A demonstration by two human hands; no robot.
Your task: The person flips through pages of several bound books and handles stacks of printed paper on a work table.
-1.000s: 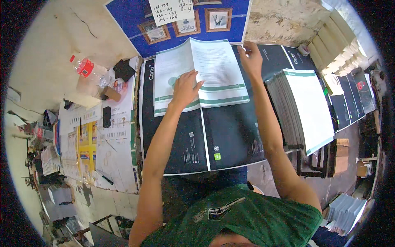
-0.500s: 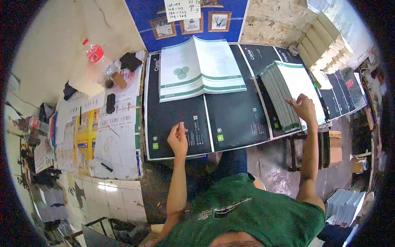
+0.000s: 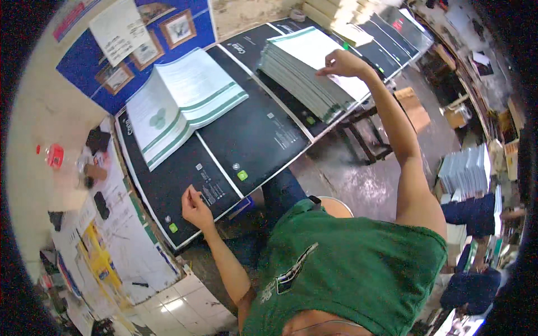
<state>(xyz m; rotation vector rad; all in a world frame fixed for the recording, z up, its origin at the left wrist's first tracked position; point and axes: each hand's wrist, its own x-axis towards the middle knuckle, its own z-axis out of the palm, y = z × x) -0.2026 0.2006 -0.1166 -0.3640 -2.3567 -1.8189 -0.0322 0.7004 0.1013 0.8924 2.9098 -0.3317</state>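
An open booklet point(image 3: 210, 92) with white pages and green bands lies spread on the black-covered table point(image 3: 235, 145). To its right is a slanting stack of booklets point(image 3: 300, 75) with a white top cover. Over that stack reaches my right hand point(image 3: 344, 64), fingers bent and drawn together near the top cover; whether a page is between them I cannot make out. Closer to me, my left hand point(image 3: 196, 210) hovers above the table's front left part. Its fingers are curled together, with nothing visible in them.
On the left, a side table point(image 3: 123, 246) bears printed sheets, and a clear bottle point(image 3: 55, 157) with a red label stands there. A blue board point(image 3: 103, 61) with framed pictures rises behind. Beyond the stack are cream paper piles point(image 3: 330, 14). A wooden box point(image 3: 412, 109) sits below the table.
The view has turned to the right, so the table now slants across it. My right hand remains over the stack, its fingers drawn closer together. My left hand stays above the table's front.
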